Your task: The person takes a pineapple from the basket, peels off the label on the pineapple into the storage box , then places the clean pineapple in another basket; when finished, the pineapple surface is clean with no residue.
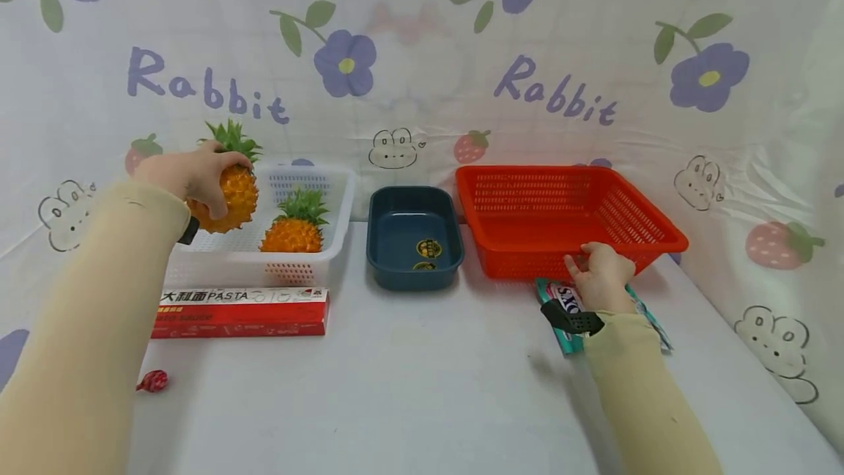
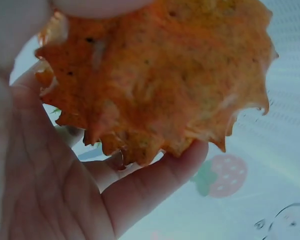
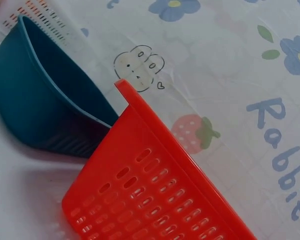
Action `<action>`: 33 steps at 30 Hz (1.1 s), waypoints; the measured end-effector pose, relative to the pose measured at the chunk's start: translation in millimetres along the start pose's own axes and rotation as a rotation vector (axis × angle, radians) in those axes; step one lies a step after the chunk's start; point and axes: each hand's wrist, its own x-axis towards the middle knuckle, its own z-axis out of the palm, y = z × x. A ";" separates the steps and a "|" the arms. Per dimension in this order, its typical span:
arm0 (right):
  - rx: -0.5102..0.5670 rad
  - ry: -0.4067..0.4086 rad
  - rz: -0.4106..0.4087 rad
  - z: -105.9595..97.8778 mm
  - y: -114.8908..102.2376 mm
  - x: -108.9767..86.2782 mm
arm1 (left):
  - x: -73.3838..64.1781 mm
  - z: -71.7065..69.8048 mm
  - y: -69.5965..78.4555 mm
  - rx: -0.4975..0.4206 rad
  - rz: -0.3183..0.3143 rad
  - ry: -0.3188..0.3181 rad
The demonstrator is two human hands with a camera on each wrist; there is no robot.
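My left hand (image 1: 201, 174) grips a small orange pineapple (image 1: 239, 196) with a green leafy top, raised over the left part of the white basket (image 1: 343, 218). In the left wrist view, its spiky underside (image 2: 155, 85) fills the space between thumb and fingers. A second pineapple (image 1: 292, 234) sits inside that basket. Over on the right, my right hand (image 1: 603, 273) holds the front rim of the red basket (image 1: 501, 259), thumb outside and fingers over the edge. The right wrist view shows the red basket's slotted side (image 3: 150, 185), but not the hand.
Between the baskets stands a dark blue tray (image 1: 415, 281). A red and white pasta box (image 1: 244, 321) lies before the white basket, a red wrapped candy (image 1: 154, 381) nearer me. Under my right hand lies a teal packet (image 1: 572, 343). A printed cloth (image 1: 422, 57) hangs behind.
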 end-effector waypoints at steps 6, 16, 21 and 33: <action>0.014 -0.011 -0.024 2.0 1.1 -0.4 | 7.3 19.0 -9.9 -0.068 0.025 -0.017; 0.001 -0.016 -0.026 1.4 1.6 -1.2 | 10.5 34.8 -15.4 -0.037 -0.009 -0.047; 0.002 -0.015 -0.032 0.5 2.8 0.7 | 10.0 41.3 -14.3 -0.048 -0.029 -0.092; 0.015 -0.007 -0.035 0.0 2.3 0.4 | 11.7 48.1 -5.8 -0.239 -0.020 -0.148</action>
